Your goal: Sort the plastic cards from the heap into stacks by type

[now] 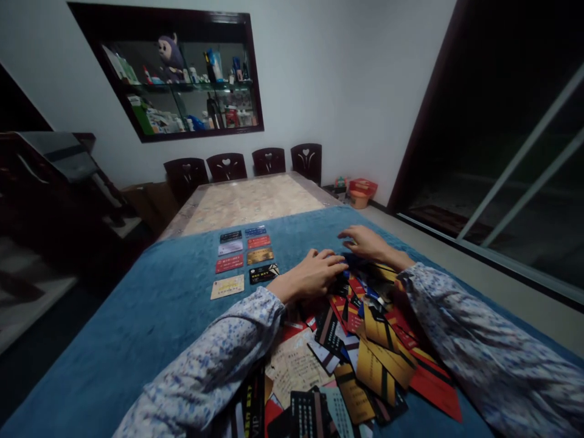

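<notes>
Reaching across a jumbled card pile [375, 370], both hands [314, 272] [370, 244].

Open blue cloth [137, 316] left of 8 cards [260, 255], card heap [351, 347] blocking between sleeves [210, 365]

Place: this looked like a home's dining room.
Table [269, 198]: it was long, and a blue cloth [182, 261] covered its near part.
Chairs [227, 174]: four dark ones stood beyond its far edge.
Wall cabinet [257, 91]: its glass shelves [201, 87] held a plush toy [171, 53] and bottles [212, 112].
</notes>
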